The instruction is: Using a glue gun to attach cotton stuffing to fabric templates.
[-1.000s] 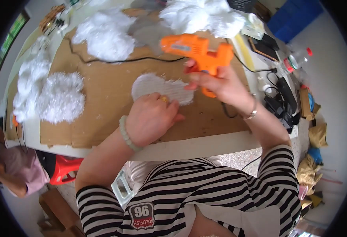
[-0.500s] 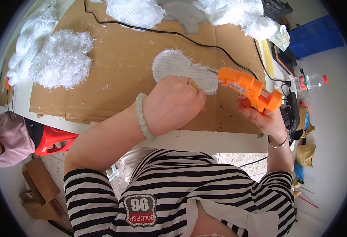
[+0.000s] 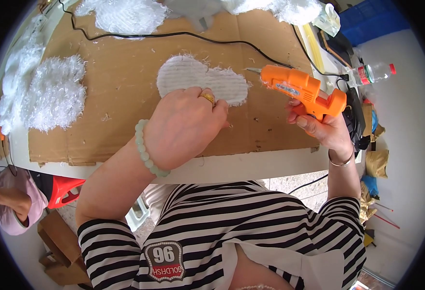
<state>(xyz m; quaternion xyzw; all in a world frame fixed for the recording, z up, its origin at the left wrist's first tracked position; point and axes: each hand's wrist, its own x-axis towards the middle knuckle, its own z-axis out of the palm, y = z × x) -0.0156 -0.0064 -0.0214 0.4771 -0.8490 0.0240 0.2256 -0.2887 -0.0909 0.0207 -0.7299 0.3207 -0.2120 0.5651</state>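
Observation:
A white shaggy-edged fabric piece, ribbed on its upper face, lies on the brown cardboard in front of me. My left hand rests on its near edge, back of the hand up and fingers curled down onto the fabric. The fingertips are hidden beneath the hand. In my right hand is an orange hot glue gun, gripped by its handle. Its metal nozzle points left, just above the upper right edge of the fabric piece, with a small gap in between.
A cardboard sheet covers much of the white table. Shaggy white fabric lies at the left, more along the back. A black cord crosses the cardboard. At the right lies a plastic bottle. Another person's arm shows at lower left.
The whole view has shifted. The glue gun's nozzle has come up and away from the fabric's edge. My left hand stays on the fabric. The other person's arm has moved.

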